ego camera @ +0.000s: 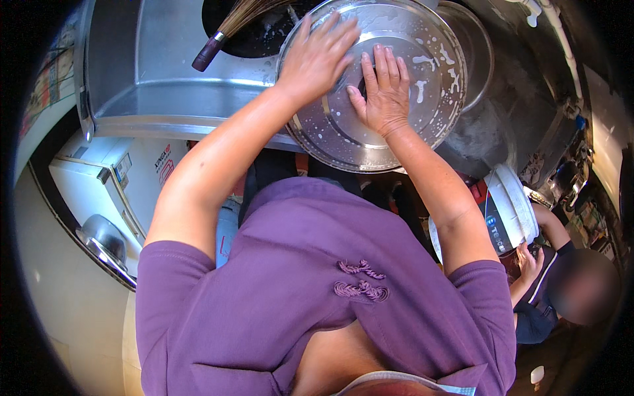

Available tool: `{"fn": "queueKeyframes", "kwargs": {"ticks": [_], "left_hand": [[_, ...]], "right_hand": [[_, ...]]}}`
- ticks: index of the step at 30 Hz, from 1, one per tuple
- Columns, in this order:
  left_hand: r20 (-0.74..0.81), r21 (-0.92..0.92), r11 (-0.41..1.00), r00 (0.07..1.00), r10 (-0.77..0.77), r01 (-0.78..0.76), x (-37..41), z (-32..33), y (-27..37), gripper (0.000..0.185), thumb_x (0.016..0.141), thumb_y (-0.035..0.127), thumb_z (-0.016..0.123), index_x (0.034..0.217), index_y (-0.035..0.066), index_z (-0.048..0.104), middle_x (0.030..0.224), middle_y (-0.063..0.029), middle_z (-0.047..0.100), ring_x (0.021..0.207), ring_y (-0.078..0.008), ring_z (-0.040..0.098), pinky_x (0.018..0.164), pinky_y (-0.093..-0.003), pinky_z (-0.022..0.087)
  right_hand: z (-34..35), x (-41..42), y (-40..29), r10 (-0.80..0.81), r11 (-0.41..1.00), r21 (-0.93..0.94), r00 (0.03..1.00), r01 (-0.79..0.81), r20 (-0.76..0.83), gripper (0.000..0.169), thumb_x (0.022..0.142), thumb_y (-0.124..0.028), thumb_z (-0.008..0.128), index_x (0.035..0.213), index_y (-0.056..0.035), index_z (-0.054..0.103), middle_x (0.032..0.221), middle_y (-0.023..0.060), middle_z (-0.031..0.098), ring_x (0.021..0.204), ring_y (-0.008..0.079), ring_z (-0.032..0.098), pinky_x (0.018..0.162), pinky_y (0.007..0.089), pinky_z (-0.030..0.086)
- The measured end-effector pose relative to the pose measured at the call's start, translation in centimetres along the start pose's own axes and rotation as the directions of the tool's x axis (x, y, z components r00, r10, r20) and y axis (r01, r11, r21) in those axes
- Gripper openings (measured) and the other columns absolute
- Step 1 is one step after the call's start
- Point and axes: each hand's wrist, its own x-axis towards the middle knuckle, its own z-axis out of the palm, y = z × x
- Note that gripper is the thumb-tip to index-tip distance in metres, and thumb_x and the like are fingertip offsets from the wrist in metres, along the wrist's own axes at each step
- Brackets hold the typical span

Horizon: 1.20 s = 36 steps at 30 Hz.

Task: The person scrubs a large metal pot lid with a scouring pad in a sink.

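Note:
A large round metal lid or shallow pan (421, 119) lies before me over the edge of a stainless steel counter, with white suds and drops scattered on it. My left hand (317, 57), slightly blurred, is spread over its upper left part; whether it touches the metal I cannot tell. Near the middle, my right hand (384, 94) rests with fingers extended, partly covering a dark spot. What that spot is cannot be made out. Neither hand is closed around anything. To the left of my left hand, a bristle brush (209, 51) with a dark handle lies by a round black opening.
Behind the metal piece on the right shows another round rim (488, 59). A white bucket (512, 205) is at the right, with another person (532, 270) beside it, hands near it. A white cabinet (99, 183) and a metal bowl (103, 237) are at left.

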Motion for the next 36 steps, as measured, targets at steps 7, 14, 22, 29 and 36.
{"fn": "queueKeyframes", "kwargs": {"ticks": [7,14,22,29,36], "left_hand": [[-0.170,-0.409,0.905,0.965,-0.199,0.115,5.6,2.3,-1.2,0.050,0.103,0.029,0.050,0.142,0.000,0.057,0.156,-0.0154,0.050,0.149,-0.0404,0.037,0.124,-0.0585,0.019],[-0.221,-0.601,0.617,0.637,-0.739,0.508,-7.0,3.1,-5.0,0.045,0.107,0.035,0.051,0.134,0.000,0.059,0.118,-0.0272,0.066,0.117,-0.0411,0.061,0.101,-0.0455,0.047],[0.075,-0.549,0.433,0.559,-0.826,0.715,-8.8,2.6,0.3,0.049,0.100,0.047,0.062,0.122,0.003,0.059,0.106,-0.0273,0.071,0.102,-0.0479,0.068,0.087,-0.0511,0.053],[-0.019,-0.599,0.460,0.563,-0.826,0.656,-10.4,4.5,-1.4,0.040,0.104,0.043,0.057,0.107,0.004,0.064,0.098,-0.0257,0.071,0.094,-0.0493,0.066,0.080,-0.0532,0.052],[0.019,-0.599,0.403,0.516,-0.856,0.692,-10.5,4.3,-0.4,0.043,0.104,0.046,0.056,0.103,0.004,0.064,0.091,-0.0251,0.070,0.090,-0.0494,0.065,0.078,-0.0530,0.051]], "right_hand": [[-0.3,-0.1,0.0,-0.007,1.000,0.024,0.999,0.008,-0.035,0.068,0.092,-0.049,0.065,0.144,-0.0073,0.054,0.157,0.0188,0.041,0.150,0.0353,0.032,0.125,0.0523,0.018],[-1.7,1.8,0.2,0.161,0.896,0.443,0.951,-0.029,-0.264,0.057,0.092,-0.035,0.071,0.137,-0.0044,0.055,0.145,0.0208,0.051,0.137,0.0421,0.045,0.117,0.0529,0.031],[0.0,11.0,-3.7,0.048,0.966,0.252,0.915,0.059,-0.400,0.045,0.090,-0.027,0.072,0.124,0.0011,0.061,0.131,0.0229,0.057,0.125,0.0431,0.052,0.110,0.0503,0.039],[1.6,9.1,-5.5,-0.149,0.907,0.366,0.970,0.211,-0.190,0.054,0.089,-0.030,0.071,0.132,0.0010,0.061,0.146,0.0228,0.054,0.135,0.0422,0.051,0.116,0.0485,0.041],[1.0,11.7,4.3,0.271,0.962,0.087,0.880,-0.258,-0.390,0.039,0.092,-0.030,0.067,0.114,0.0023,0.067,0.117,0.0232,0.065,0.112,0.0428,0.057,0.099,0.0519,0.045]]}}
